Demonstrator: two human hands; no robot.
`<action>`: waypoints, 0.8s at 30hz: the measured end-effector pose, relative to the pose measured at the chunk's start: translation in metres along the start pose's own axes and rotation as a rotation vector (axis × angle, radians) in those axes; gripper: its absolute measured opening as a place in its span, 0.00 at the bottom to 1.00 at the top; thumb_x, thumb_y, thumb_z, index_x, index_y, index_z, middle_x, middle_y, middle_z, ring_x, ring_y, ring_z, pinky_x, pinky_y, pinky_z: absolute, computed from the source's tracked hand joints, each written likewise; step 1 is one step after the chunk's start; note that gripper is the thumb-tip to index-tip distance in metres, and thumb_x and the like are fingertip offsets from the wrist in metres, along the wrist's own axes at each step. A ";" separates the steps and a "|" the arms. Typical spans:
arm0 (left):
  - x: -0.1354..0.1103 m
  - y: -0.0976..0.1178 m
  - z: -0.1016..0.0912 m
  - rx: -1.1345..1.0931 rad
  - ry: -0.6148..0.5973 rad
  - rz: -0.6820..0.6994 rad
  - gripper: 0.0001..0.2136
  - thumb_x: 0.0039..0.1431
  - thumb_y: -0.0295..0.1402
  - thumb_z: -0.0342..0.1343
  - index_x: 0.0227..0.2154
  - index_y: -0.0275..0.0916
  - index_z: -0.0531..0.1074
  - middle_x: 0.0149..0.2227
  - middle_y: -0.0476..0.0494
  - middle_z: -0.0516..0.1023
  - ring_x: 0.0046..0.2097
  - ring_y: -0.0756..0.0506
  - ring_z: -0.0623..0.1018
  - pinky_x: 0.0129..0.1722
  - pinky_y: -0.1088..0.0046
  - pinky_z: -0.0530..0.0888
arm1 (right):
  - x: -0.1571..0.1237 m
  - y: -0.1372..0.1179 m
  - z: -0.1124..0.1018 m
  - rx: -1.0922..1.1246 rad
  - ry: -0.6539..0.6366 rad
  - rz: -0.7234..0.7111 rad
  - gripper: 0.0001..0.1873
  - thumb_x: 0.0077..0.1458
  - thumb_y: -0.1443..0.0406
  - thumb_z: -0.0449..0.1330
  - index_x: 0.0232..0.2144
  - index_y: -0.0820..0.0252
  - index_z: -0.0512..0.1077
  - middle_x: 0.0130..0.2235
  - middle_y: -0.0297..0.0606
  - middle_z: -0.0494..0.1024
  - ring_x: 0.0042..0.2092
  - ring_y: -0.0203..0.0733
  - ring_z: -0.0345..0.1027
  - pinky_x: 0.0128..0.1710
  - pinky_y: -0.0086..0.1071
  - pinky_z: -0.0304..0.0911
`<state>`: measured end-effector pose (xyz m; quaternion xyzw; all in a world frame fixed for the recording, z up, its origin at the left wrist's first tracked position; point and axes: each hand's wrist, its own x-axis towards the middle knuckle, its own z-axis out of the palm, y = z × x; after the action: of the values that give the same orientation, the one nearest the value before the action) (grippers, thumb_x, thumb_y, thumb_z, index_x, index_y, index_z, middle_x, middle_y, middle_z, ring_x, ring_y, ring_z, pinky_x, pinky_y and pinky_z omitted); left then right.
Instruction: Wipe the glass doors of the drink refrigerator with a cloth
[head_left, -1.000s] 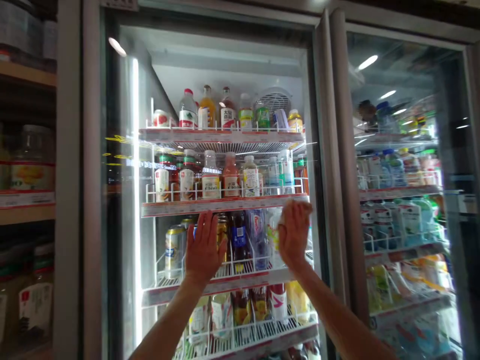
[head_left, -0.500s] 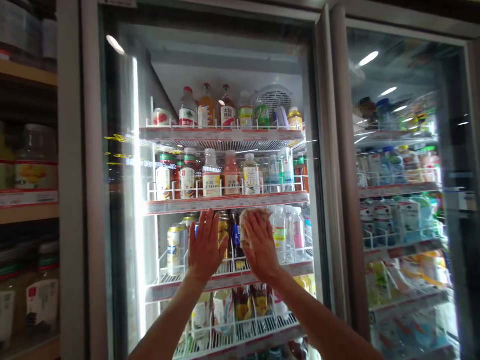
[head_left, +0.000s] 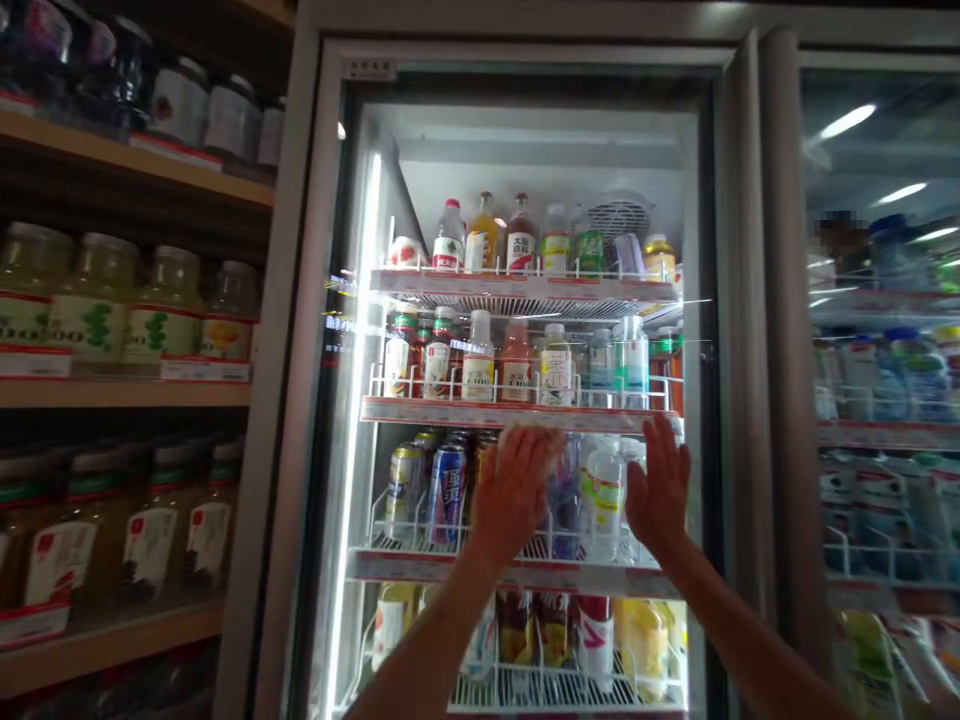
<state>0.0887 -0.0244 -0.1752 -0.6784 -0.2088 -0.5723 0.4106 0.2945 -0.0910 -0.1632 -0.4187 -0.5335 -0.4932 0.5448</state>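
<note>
A beige cloth point(head_left: 556, 443) shows at the fingertips of my left hand point(head_left: 514, 490), which presses it flat on the glass door point(head_left: 525, 140) of a lit drinks fridge. The hand covers most of the cloth, and motion blurs both. My right hand point(head_left: 662, 485) is raised to the right of it, holding nothing, its palm towards the glass and its thumb apart from the fingers. Whether that palm touches the glass I cannot tell. Behind the glass, near my hands, are a blue can point(head_left: 448, 495) and a clear bottle point(head_left: 602, 500) on a wire shelf.
Wooden shelves point(head_left: 112, 395) with several rows of jars and bottles stand on the left. The metal door frame point(head_left: 750, 300) runs up the right side, beside a second glass door point(head_left: 881, 260) with more drinks behind it.
The cloth was under my right hand and is now under my left. Both hands have moved right across the glass, and my view has turned left, showing more of the wooden shelves.
</note>
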 end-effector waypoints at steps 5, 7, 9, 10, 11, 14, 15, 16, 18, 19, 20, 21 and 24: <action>-0.014 -0.071 -0.031 0.137 0.155 -0.475 0.29 0.60 0.35 0.44 0.63 0.35 0.45 0.64 0.33 0.52 0.65 0.37 0.51 0.61 0.50 0.53 | -0.008 0.015 -0.001 -0.182 -0.064 -0.139 0.29 0.61 0.62 0.43 0.64 0.51 0.44 0.66 0.38 0.47 0.67 0.48 0.37 0.63 0.52 0.38; -0.006 -0.051 -0.024 0.115 0.153 -0.458 0.29 0.61 0.34 0.43 0.63 0.33 0.45 0.64 0.32 0.51 0.66 0.37 0.48 0.60 0.51 0.55 | -0.010 0.014 0.000 -0.200 -0.050 -0.134 0.29 0.61 0.62 0.43 0.64 0.52 0.44 0.66 0.38 0.47 0.67 0.48 0.38 0.63 0.51 0.38; 0.002 -0.017 -0.011 0.053 0.057 -0.216 0.28 0.60 0.33 0.43 0.63 0.34 0.48 0.64 0.36 0.54 0.66 0.38 0.48 0.60 0.54 0.55 | -0.010 0.015 0.000 -0.196 -0.046 -0.151 0.29 0.61 0.62 0.44 0.64 0.52 0.46 0.66 0.38 0.48 0.67 0.49 0.40 0.63 0.50 0.38; 0.003 -0.003 -0.005 0.018 0.014 -0.078 0.27 0.61 0.34 0.43 0.62 0.36 0.50 0.63 0.39 0.56 0.66 0.40 0.49 0.61 0.57 0.55 | -0.010 0.017 0.000 -0.189 -0.043 -0.163 0.29 0.61 0.62 0.44 0.63 0.52 0.47 0.66 0.38 0.49 0.66 0.49 0.41 0.63 0.50 0.39; 0.002 0.004 -0.002 0.002 -0.014 0.000 0.26 0.61 0.34 0.43 0.62 0.38 0.51 0.62 0.41 0.58 0.66 0.42 0.50 0.61 0.59 0.55 | -0.010 0.018 0.000 -0.182 -0.040 -0.175 0.28 0.61 0.62 0.45 0.63 0.52 0.48 0.66 0.38 0.50 0.66 0.49 0.41 0.63 0.50 0.39; -0.010 -0.019 -0.009 0.038 0.007 -0.069 0.26 0.61 0.33 0.41 0.63 0.40 0.49 0.63 0.41 0.57 0.66 0.42 0.50 0.62 0.57 0.54 | -0.010 0.020 -0.001 -0.167 -0.041 -0.183 0.28 0.60 0.63 0.45 0.63 0.52 0.50 0.66 0.38 0.50 0.66 0.48 0.42 0.63 0.49 0.40; -0.015 -0.036 -0.015 0.071 0.042 -0.149 0.26 0.62 0.33 0.41 0.63 0.40 0.47 0.63 0.39 0.55 0.66 0.40 0.50 0.61 0.55 0.54 | -0.010 0.019 -0.001 -0.168 -0.042 -0.175 0.28 0.60 0.63 0.45 0.63 0.52 0.50 0.66 0.38 0.50 0.66 0.47 0.42 0.63 0.49 0.39; -0.017 -0.051 -0.021 0.108 0.092 -0.279 0.27 0.62 0.33 0.41 0.63 0.38 0.45 0.64 0.36 0.52 0.66 0.39 0.49 0.61 0.53 0.54 | -0.010 0.019 -0.001 -0.172 -0.045 -0.166 0.28 0.60 0.63 0.45 0.63 0.52 0.50 0.66 0.38 0.50 0.66 0.47 0.41 0.63 0.49 0.39; -0.017 -0.066 -0.028 0.143 0.187 -0.435 0.28 0.62 0.32 0.43 0.64 0.35 0.43 0.65 0.33 0.47 0.66 0.36 0.47 0.60 0.50 0.54 | -0.010 0.017 0.000 -0.182 -0.043 -0.150 0.28 0.60 0.62 0.45 0.63 0.53 0.50 0.66 0.38 0.50 0.66 0.48 0.40 0.63 0.50 0.38; -0.015 -0.063 -0.027 0.136 0.189 -0.430 0.29 0.62 0.32 0.43 0.64 0.35 0.43 0.66 0.33 0.46 0.66 0.36 0.46 0.61 0.49 0.54 | -0.010 0.016 0.000 -0.185 -0.038 -0.147 0.28 0.60 0.62 0.46 0.63 0.53 0.50 0.66 0.39 0.50 0.67 0.48 0.40 0.63 0.50 0.38; -0.012 -0.055 -0.025 0.113 0.163 -0.367 0.29 0.61 0.32 0.44 0.64 0.36 0.43 0.66 0.34 0.46 0.66 0.36 0.46 0.61 0.50 0.54 | -0.010 0.016 0.000 -0.185 -0.036 -0.148 0.28 0.60 0.62 0.46 0.63 0.53 0.50 0.65 0.39 0.51 0.66 0.48 0.41 0.63 0.49 0.38; -0.009 -0.045 -0.022 0.085 0.116 -0.267 0.28 0.61 0.32 0.44 0.63 0.38 0.45 0.66 0.36 0.48 0.66 0.37 0.45 0.61 0.52 0.54 | -0.010 0.017 0.000 -0.182 -0.035 -0.151 0.28 0.61 0.62 0.46 0.63 0.53 0.50 0.65 0.39 0.51 0.66 0.48 0.41 0.63 0.49 0.39; -0.009 -0.029 -0.016 0.029 0.021 -0.053 0.26 0.60 0.31 0.45 0.62 0.39 0.51 0.63 0.40 0.56 0.66 0.41 0.50 0.62 0.59 0.55 | -0.010 0.018 -0.001 -0.164 -0.041 -0.159 0.28 0.60 0.63 0.46 0.62 0.51 0.50 0.65 0.38 0.52 0.66 0.47 0.42 0.63 0.48 0.39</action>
<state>0.0550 -0.0187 -0.1748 -0.6605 -0.2308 -0.5870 0.4073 0.3134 -0.0885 -0.1719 -0.4282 -0.5339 -0.5681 0.4571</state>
